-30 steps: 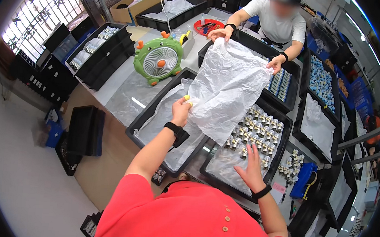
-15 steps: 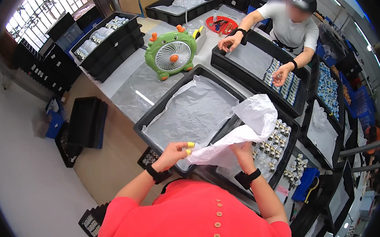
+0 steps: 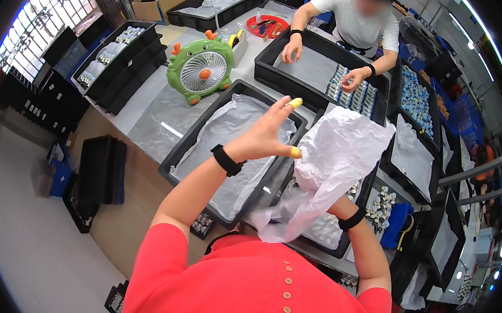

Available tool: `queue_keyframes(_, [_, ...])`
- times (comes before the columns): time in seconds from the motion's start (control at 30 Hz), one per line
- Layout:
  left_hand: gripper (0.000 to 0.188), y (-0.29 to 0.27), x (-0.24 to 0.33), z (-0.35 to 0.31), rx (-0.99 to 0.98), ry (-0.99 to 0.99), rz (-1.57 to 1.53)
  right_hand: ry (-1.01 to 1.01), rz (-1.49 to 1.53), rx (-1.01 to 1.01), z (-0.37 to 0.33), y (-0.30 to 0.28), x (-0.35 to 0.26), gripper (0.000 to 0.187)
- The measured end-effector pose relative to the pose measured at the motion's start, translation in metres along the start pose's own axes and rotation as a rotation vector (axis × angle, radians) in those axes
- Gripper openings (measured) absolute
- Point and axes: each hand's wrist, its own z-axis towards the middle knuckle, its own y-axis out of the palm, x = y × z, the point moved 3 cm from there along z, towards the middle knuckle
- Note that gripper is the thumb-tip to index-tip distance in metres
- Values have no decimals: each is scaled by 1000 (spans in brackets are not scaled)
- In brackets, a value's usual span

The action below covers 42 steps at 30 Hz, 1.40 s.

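Observation:
A crumpled white sheet of thin paper (image 3: 345, 145) is raised over the right-hand black tray (image 3: 367, 191). My right hand (image 3: 343, 208) is under and behind it, fingers mostly hidden, and the sheet appears held there. My left hand (image 3: 264, 137) is open above the left-hand black tray (image 3: 192, 142), thumb and fingers spread. Yellow covers wrap its thumb and a fingertip. The thumb tip is close to the sheet's left edge; whether they touch I cannot tell. Thin white paper (image 3: 229, 172) lines the left tray. Small clear-topped, brass-coloured parts (image 3: 353, 191) show in the right tray, partly covered by the sheet.
Across the table, a person (image 3: 359, 24) reaches into a black tray (image 3: 263, 70) holding rows of small parts. A green animal-shaped fan (image 3: 202, 69) stands back left, before a red round tray of tools (image 3: 266, 26). Stacked trays (image 3: 123, 69) stand left; loose parts (image 3: 382, 209) lie right.
My left hand has let go of the paper, opened and moved up and forward. The sheet has swung up and right with my right hand, which is now mostly hidden.

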Motion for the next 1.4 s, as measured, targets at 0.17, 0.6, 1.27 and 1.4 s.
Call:
queue_keyframes(0.17, [87, 28, 60, 42, 90, 220, 31, -52, -190, -303, -8, -40, -44, 33])
queue_keyframes(0.6, [19, -6, -7, -158, 291, -805, -270, -52, -930, -132, 53, -65, -2, 7])
queue_keyframes(1.27, [50, -57, -45, -289, 549, -816, 81, -518, -989, -375, 261, 276, 21, 15])
queue_keyframes(1.4, [45, -59, -97, -215, 277, -588, 196, -220, -551, -474, 259, 250, 11, 45])
